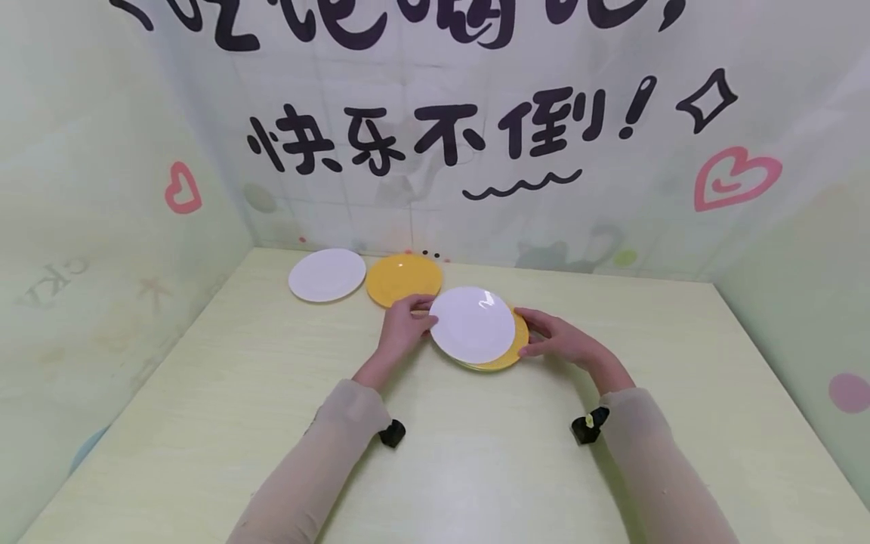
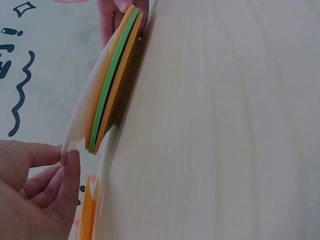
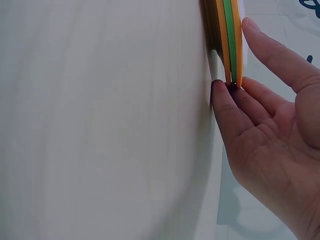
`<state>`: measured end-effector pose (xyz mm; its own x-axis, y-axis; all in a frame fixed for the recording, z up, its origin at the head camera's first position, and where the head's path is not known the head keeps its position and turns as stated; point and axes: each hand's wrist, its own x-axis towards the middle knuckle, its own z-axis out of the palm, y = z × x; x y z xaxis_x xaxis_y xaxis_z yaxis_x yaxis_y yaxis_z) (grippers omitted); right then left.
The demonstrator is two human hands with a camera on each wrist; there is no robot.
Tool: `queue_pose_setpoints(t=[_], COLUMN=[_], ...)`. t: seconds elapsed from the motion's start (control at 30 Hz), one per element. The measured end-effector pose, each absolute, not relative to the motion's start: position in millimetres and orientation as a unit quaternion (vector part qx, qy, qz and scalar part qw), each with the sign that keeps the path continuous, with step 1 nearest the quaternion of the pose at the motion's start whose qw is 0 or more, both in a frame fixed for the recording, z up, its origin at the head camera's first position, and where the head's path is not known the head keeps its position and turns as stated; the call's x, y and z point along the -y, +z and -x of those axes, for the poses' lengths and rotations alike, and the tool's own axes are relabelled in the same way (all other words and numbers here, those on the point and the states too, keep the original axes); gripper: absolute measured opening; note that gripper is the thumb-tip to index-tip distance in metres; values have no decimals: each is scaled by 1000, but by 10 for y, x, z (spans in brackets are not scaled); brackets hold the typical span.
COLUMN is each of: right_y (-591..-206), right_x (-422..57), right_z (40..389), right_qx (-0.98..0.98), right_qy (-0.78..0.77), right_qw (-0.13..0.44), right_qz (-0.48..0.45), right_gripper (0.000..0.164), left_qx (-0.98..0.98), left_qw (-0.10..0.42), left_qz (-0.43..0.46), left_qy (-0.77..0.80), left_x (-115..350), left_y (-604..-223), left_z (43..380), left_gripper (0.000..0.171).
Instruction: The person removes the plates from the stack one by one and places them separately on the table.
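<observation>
My left hand (image 1: 402, 330) pinches the near-left rim of a white plate (image 1: 472, 325) between thumb and fingers. That plate overlaps a stack, shifted to the left of it, and its pinched side stands off the stack in the left wrist view. Beneath it lie a yellow plate (image 1: 521, 338), a green plate (image 2: 111, 82) and another yellow plate (image 2: 120, 85). My right hand (image 1: 563, 340) holds the stack's right edge, thumb on the upper side and fingertips at the lower rim (image 3: 229, 82).
Behind my left hand, a separate yellow plate (image 1: 404, 278) lies on the pale table (image 1: 435, 468). Left of it is another white plate (image 1: 328, 275). Printed cloth walls (image 1: 421, 204) enclose the table at the back and sides.
</observation>
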<state>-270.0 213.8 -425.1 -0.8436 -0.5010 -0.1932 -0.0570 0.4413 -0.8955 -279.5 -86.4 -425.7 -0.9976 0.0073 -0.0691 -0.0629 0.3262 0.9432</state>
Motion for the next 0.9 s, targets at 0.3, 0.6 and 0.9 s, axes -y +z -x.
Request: queue_pose_setpoints(t=[0.3, 0.6, 0.9], right_y=[-4240, -4231, -4249], right_x=[-2142, -2142, -2147], right_z=[2690, 2691, 2705], right_qx=[-821, -818, -821], right_qy=[-497, -500, -497], right_qw=[223, 224, 221], right_qz=[173, 174, 173], right_gripper=[86, 85, 84], left_qx=[-766, -743, -700], left_qw=[48, 40, 4], left_qz=[40, 48, 79], left_qy=[639, 666, 710], left_x=[1048, 1371, 1893], left_y=[-4190, -4110, -4018], left_z=[2774, 2774, 2725], left_gripper=[43, 47, 53])
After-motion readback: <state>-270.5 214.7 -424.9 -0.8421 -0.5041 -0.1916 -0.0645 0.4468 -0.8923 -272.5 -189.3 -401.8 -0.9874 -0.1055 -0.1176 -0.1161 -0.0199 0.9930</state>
